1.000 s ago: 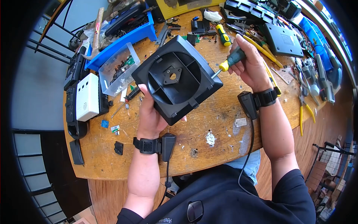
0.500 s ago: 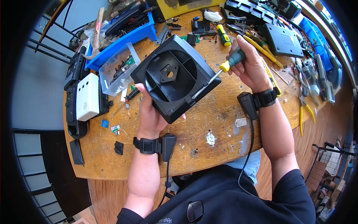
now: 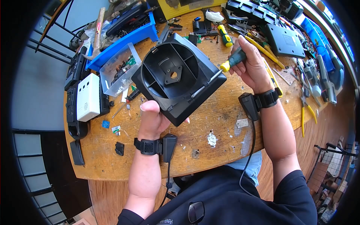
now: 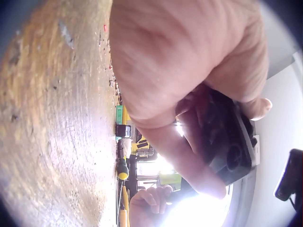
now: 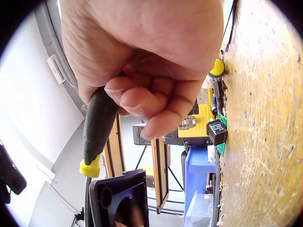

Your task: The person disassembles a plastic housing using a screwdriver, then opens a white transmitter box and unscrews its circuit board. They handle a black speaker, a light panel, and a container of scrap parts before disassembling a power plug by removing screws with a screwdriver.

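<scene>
Fingers of left hand (image 3: 150, 122), mostly hidden beneath, hold black housing (image 3: 183, 80) above the workbench (image 3: 232, 157); right hand (image 3: 252, 62) clasps screwdriver (image 3: 225, 66) (handle end obscured by the palm), shaft along the housing's rim; beyond, contents of clear bin (image 3: 106, 92) are indistinct.

The black housing (image 3: 183, 80) is a square plastic shell with a deep round recess. At least 2 straight ribs (image 3: 190, 58) cross the recess toward a central plate (image 3: 168, 78), which has 1 open hole and small screw heads. The housing is held above the surface (image 3: 221, 112) by the left hand (image 3: 152, 120), tilted, with the recess facing the head camera and 1 corner directed toward the person. The screwdriver (image 3: 225, 67) has a dark green grip, a yellow collar and a metal shaft (image 3: 215, 77). The right hand (image 3: 251, 62) holds the grip; the shaft slants across the housing's right-hand edge, tip at the rim.
</scene>
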{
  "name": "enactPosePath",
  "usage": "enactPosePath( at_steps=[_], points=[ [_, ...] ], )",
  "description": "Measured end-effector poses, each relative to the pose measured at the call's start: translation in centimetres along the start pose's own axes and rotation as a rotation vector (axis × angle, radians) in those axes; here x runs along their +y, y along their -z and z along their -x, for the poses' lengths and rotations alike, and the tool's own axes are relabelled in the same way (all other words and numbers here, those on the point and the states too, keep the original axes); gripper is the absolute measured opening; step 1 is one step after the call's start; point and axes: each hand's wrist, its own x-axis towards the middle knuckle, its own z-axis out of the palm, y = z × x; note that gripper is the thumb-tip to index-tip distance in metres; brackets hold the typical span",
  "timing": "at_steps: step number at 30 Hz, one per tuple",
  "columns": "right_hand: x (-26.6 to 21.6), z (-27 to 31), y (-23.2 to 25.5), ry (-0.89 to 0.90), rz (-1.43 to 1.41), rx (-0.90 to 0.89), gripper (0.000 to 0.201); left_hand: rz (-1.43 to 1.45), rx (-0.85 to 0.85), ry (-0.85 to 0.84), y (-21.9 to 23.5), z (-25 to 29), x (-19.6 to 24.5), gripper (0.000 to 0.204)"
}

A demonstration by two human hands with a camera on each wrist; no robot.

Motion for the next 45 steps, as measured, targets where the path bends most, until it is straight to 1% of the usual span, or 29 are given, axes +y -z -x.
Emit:
enactPosePath(
  at_steps=[4, 6, 7, 9, 10, 12, 13, 15, 16, 18, 19, 21, 22, 24, 25, 27, 31, 33, 36, 40, 42, 43, 45],
  points=[
    [0.0, 0.0, 0.1, 0.018, 0.014, 0.004, 0.038, -0.003, -0.02, -0.028, -0.4, -0.1, -0.1, 0.085],
    [0.1, 0.0, 0.3, 0.005, -0.061, -0.009, 0.029, -0.043, -0.013, -0.054, -0.7, 0.1, 0.0, 0.085],
    [0.0, 0.0, 0.3, 0.005, -0.061, -0.008, 0.029, -0.043, -0.013, -0.053, -0.8, 0.0, 0.1, 0.085],
    [0.0, -0.1, 0.3, 0.006, -0.059, -0.006, 0.029, -0.144, -0.057, -0.055, -0.9, 0.0, 0.3, 0.08],
    [-0.1, -0.1, 0.3, 0.006, -0.059, -0.006, 0.029, -0.144, -0.058, -0.055, -1.0, 0.0, 0.3, 0.08],
    [-0.2, -0.1, 0.2, -0.003, -0.056, 0.001, 0.029, -0.187, 0.045, -0.034, -1.2, 0.0, 0.5, 0.075],
    [-0.2, 0.0, 0.2, -0.002, -0.056, 0.001, 0.029, -0.187, 0.045, -0.034, -1.0, 0.0, 0.4, 0.075],
    [-0.1, 0.0, 0.2, -0.003, -0.053, 0.009, 0.031, -0.085, 0.02, -0.055, -0.6, 0.0, 0.2, 0.074],
    [-0.1, 0.0, 0.1, -0.003, -0.053, 0.008, 0.031, -0.085, 0.02, -0.056, -0.6, 0.0, 0.2, 0.074],
    [-0.1, 0.0, 0.0, 0.011, 0.007, 0.01, 0.038, -0.036, 0.024, -0.078, -0.9, -0.1, 0.2, 0.077],
    [-0.2, 0.0, 0.0, 0.011, 0.007, 0.01, 0.038, -0.036, 0.024, -0.078, -0.9, -0.3, 0.3, 0.077],
    [-0.2, 0.1, 0.0, 0.001, 0.004, -0.007, 0.039, -0.128, -0.063, -0.063, -0.9, -0.5, 0.6, 0.079],
    [-0.2, 0.1, 0.0, 0.001, 0.004, -0.007, 0.039, -0.128, -0.063, -0.063, -1.1, -0.5, 0.6, 0.079],
    [-0.4, 0.2, 0.1, -0.005, -0.006, -0.036, 0.039, -0.039, 0.068, -0.083, -1.7, -0.4, 0.5, 0.081],
    [-0.4, 0.2, 0.1, -0.005, -0.007, -0.036, 0.039, -0.04, 0.068, -0.083, -1.4, -0.3, 0.5, 0.081],
    [-0.4, 0.1, 0.3, 0.004, 0.004, -0.034, 0.04, -0.001, -0.01, -0.054, -0.6, -0.3, 0.6, 0.084],
    [-0.4, 0.0, 0.3, 0.019, -0.037, 0.003, 0.041, -0.018, 0.0, -0.072, -0.7, -0.3, 0.5, 0.084],
    [-0.5, 0.0, 0.6, 0.032, -0.093, 0.033, 0.038, -0.036, 0.082, -0.089, -1.2, -0.3, 0.5, 0.08],
    [-0.6, -0.2, 0.9, 0.038, -0.132, 0.025, 0.04, -0.012, 0.042, -0.105, -1.1, -0.5, 0.5, 0.078],
    [-0.6, -0.4, 1.1, 0.052, -0.142, 0.088, 0.042, -0.084, 0.076, -0.091, -1.1, -0.3, 0.7, 0.076],
    [-0.6, -0.4, 1.2, 0.058, -0.136, 0.137, 0.045, 0.018, 0.018, -0.09, -0.8, -0.3, 0.6, 0.075],
    [-0.5, -0.5, 1.3, 0.058, -0.136, 0.137, 0.045, 0.019, 0.018, -0.09, -0.9, -0.2, 0.5, 0.075],
    [-0.3, -0.6, 1.5, 0.075, -0.132, 0.174, 0.047, -0.114, 0.163, -0.141, -1.3, -0.1, 0.4, 0.074]
  ],
)
